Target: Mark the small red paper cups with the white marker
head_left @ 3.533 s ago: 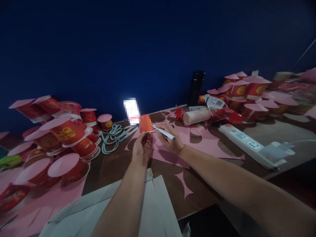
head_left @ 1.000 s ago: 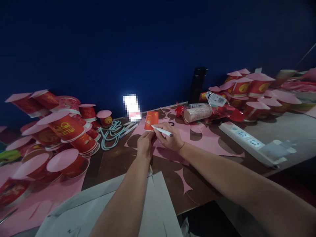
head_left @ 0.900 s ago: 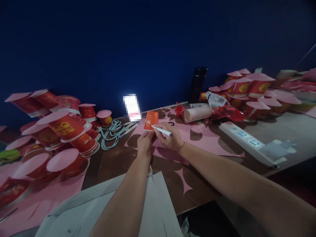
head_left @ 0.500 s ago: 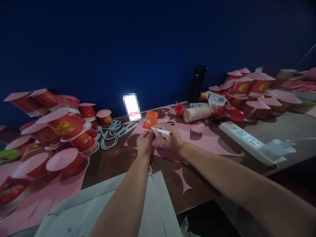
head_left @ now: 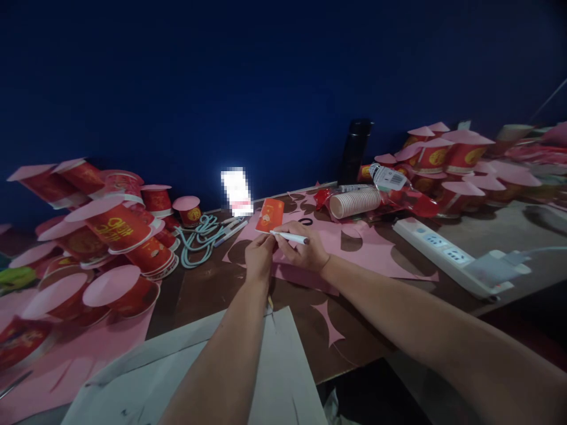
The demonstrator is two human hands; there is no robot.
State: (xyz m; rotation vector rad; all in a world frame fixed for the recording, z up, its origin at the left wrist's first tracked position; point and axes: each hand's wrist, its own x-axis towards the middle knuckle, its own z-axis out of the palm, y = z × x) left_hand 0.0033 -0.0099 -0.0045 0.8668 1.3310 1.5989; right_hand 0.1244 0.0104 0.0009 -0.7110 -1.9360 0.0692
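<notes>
My left hand (head_left: 259, 255) is closed on the lower end of a red paper cup (head_left: 270, 215) with gold print. The cup is tilted, its pale rim towards me. In my right hand (head_left: 308, 248) is a white pen (head_left: 290, 237) with a dark end. Its tip points left and meets the cup's rim near my left fingertips. Whether the tip presses on the cup is too small to tell. Cut-out pink paper (head_left: 328, 248) lies under the hands.
Red cups topped with pink discs (head_left: 117, 224) crowd the left; more (head_left: 436, 154) stand at right. A teal cord (head_left: 197, 242), bright phone-like screen (head_left: 237, 192), black flask (head_left: 355, 150), stacked cups (head_left: 354, 203), plastic bottle (head_left: 390, 176), power strip (head_left: 443, 251) and white board (head_left: 283, 354) lie around.
The pen tip has shifted very slightly left and down along the cup's rim. Both hands keep their grip, and the surrounding things look the same.
</notes>
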